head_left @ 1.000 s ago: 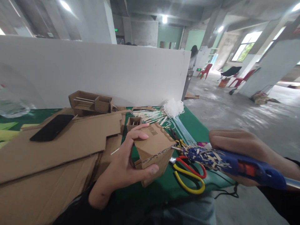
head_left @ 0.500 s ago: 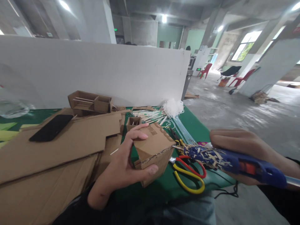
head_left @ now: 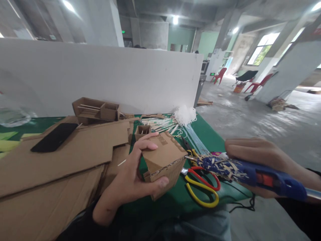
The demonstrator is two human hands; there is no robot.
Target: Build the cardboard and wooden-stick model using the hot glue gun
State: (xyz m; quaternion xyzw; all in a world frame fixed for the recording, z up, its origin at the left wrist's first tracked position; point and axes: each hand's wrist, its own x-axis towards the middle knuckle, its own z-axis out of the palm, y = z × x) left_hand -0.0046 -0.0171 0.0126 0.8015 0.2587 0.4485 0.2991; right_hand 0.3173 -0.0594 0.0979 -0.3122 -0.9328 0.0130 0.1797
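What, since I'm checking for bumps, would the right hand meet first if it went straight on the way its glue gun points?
Probably the cardboard box: the nozzle of the glue gun in the right hand points at its corner, though whether they touch is unclear.

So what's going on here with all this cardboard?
A person's left hand is holding a small cardboard box, with the thumb on its side and fingers on its top. The right hand grips a blue glue gun, its metal tip right at a corner of the box's top edge. Scissors with red and yellow handles lie beside the box on the green table. A phone rests on flat cardboard to the left.
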